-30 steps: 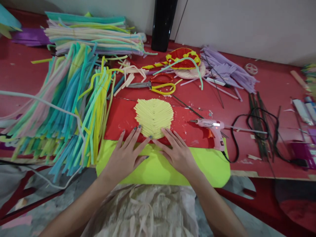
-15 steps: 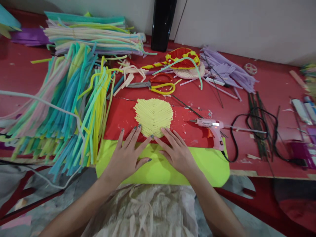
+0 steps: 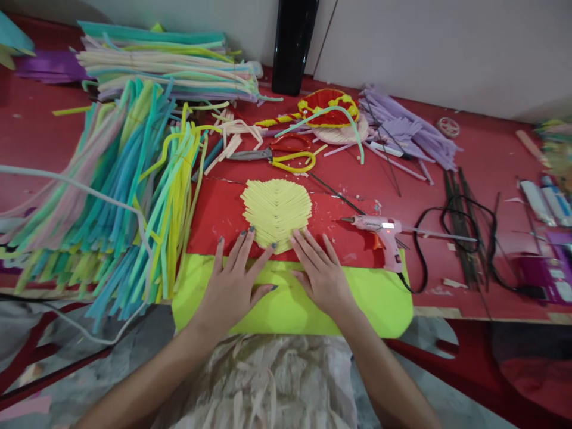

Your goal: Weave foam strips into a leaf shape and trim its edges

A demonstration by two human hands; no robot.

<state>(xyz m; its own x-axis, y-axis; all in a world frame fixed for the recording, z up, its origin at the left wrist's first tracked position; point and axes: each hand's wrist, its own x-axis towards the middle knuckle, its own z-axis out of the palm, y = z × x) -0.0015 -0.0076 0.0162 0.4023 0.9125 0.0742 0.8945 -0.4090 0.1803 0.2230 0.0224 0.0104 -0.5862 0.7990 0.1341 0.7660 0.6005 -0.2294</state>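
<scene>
Ctr of frame: pale-yellow leaf-shaped piece of slim strips laid in chevrons [image 3: 277, 205], flat on smooth red rectangular sheet [image 3: 214, 208], narrow end twd bottom of frame. Just below: lime-green round-cornered flat sheet [image 3: 290, 310], along front edge of red bench [image 3: 487, 137].

Lower ctr, L side: bare left hand w/ dark nails [image 3: 233, 281], palm down over lime sheet. Grip wide, fingers fanned, thumb out; index + middle tips at lower-L edge of leaf piece. R side: bare right hand [image 3: 320, 274], palm down, grip also wide, fingers straight but closer tog.; index tip at lower-R edge of same piece. Pressing or merely resting: can't tell, either hand.

R of ctr: pink plastic glue gun [image 3: 386, 229], lying on side, nozzle twd leaf piece, near but apart. Above ctr: metal scissors w/ one red + one yellow handle loop [image 3: 269, 155], blades pointing L. Upper ctr: red paddle-shaped piece w/ yellow fuzzy trim [image 3: 328, 102]. Upper R of ctr: heap of lilac fuzzy stems [image 3: 411, 128]. L of frame: thick bundles of multicol. fuzzy stems [image 3: 118, 173].
</scene>
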